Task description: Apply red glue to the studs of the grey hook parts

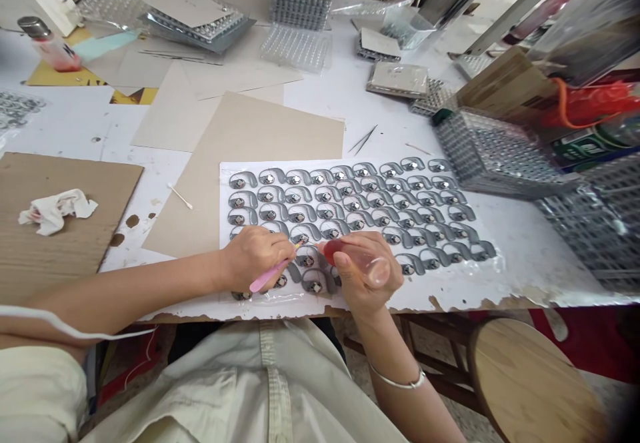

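Rows of grey ear-hook earphone pieces (354, 204) lie on a white sheet (235, 168) in front of me, each with a round part showing small metallic bits. My left hand (257, 256) is closed around a slim pink-handled tool (267, 278), whose thin tip points at a piece near the middle. My right hand (370, 273) grips a small clear squeeze bottle (367, 262) with a red front end, tilted toward that same piece. Both tips are close together; whether either touches the piece I cannot tell. My hands hide some pieces in the lower rows.
Beyond the sheet are tweezers (364, 139), cardboard sheets (285, 123) and a cotton swab (180, 196). Crumpled tissue (57, 210) rests on brown cardboard (65, 253) at left. Stacked trays (500, 156) stand at right, near a wooden stool (535, 376). A bottle (50, 46) stands far left.
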